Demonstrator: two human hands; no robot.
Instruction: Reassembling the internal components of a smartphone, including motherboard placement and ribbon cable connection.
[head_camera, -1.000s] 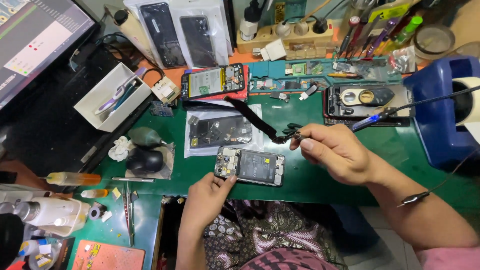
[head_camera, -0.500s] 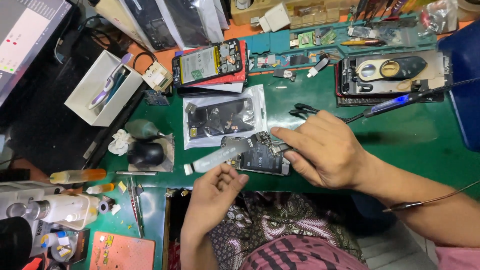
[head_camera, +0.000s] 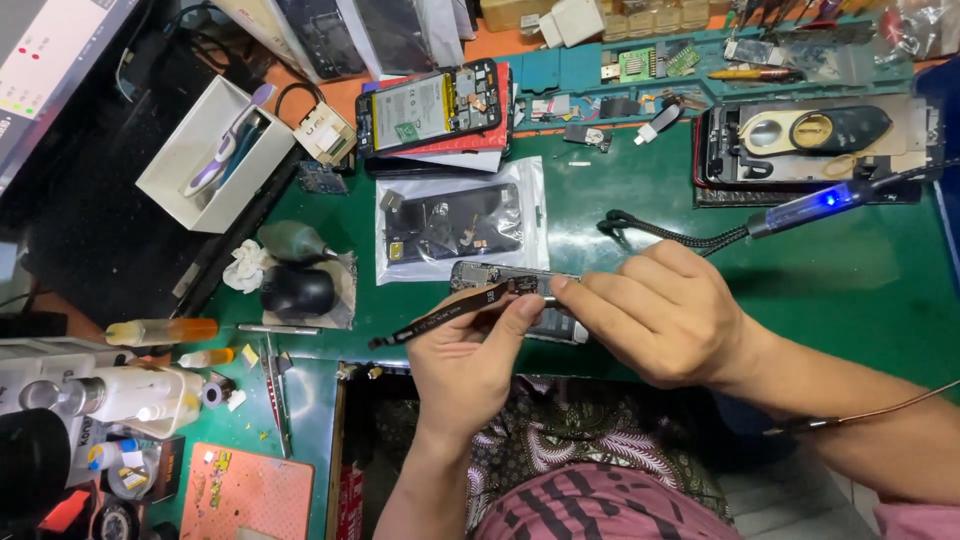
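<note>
White open box far left on green bench; black round blower beside it. Left hand, fingers pinched on thin black flat pry tool, tip at edge of opened dark phone body, bench centre. Right hand, fingers clamped on phone's right end. Judgement: keep tool shallow, lever gently, brace phone firmly.

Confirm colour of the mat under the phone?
Dark green mat, plain, clearest in the head view right of the hands.
</note>
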